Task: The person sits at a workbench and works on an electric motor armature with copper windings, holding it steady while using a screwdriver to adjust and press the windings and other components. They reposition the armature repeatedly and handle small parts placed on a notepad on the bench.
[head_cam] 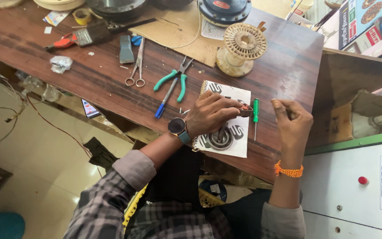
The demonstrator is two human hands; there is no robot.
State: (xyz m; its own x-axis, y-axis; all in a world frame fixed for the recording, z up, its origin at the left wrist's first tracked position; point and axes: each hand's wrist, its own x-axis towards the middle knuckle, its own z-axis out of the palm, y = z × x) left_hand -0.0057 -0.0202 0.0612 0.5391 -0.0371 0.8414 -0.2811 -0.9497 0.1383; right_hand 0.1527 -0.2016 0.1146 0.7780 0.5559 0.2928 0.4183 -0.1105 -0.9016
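Two hands at work on a white printed sheet on a wooden worktop.

The left hand [211, 113] has its grip closed around a small dark part [245, 109] on the sheet [239, 141], a round bearing [220, 139] just below it. The right hand [292, 121], fingertips pinched together on something too small to tell, hovers right of a green screwdriver [255, 116]. Beyond lie teal pliers [173, 82], scissors [137, 66] and a cream spool [240, 48].

The left hand [211, 113] lies palm down with the fingers curled and pressing downward, knuckles raised, the wrist bent slightly and carrying a watch. Its forearm runs back toward the body in a rolled-up checked sleeve. The right hand [292, 118] is held upright with the fingers pinched together; an orange band circles that wrist.
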